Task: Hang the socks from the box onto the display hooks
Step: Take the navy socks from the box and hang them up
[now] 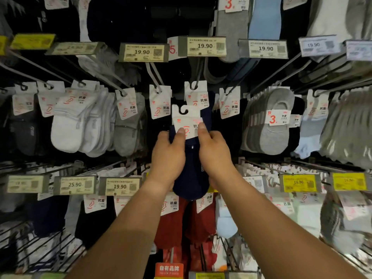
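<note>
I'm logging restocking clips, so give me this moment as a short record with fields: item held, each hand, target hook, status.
item held: navy socks with a white header card
left hand: thumb pinches the card's lower left
right hand: pinches the card's lower right
target hook: likely the one under the middle 19.90 price tag, already holding a navy pack
status: card's hanger hole sits below that hook, not yet on it
</note>
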Demonstrator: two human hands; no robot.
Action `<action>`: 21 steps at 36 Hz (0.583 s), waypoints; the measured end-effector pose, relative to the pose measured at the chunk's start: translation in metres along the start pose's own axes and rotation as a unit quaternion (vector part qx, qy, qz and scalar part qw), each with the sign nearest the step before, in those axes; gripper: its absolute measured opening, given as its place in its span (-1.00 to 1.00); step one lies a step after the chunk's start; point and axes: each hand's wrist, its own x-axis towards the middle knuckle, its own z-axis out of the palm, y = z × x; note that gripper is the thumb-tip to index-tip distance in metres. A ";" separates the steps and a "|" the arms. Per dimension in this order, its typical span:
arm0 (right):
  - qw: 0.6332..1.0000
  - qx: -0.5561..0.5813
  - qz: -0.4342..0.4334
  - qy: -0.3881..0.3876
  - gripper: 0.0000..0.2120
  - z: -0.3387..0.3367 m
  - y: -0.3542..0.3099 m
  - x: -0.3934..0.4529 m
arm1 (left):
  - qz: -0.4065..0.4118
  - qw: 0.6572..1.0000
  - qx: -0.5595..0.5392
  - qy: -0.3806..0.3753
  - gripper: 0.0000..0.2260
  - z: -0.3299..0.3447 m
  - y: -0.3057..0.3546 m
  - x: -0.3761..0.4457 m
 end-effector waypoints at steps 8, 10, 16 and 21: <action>0.995 0.040 -0.083 0.048 -0.63 -0.013 -0.029 0.016 | 0.142 0.984 0.102 -0.026 -0.67 0.017 0.035 0.018; 0.992 0.031 -0.109 0.056 -0.65 -0.014 -0.043 0.019 | 0.153 0.985 0.081 -0.016 -0.68 0.019 0.044 0.022; 0.988 0.005 -0.142 0.060 -0.72 -0.016 -0.070 0.028 | 0.152 0.988 0.021 -0.008 -0.70 0.021 0.063 0.035; 0.989 -0.024 -0.129 0.070 -0.65 -0.014 -0.080 0.041 | 0.135 0.991 0.012 -0.013 -0.66 0.025 0.068 0.047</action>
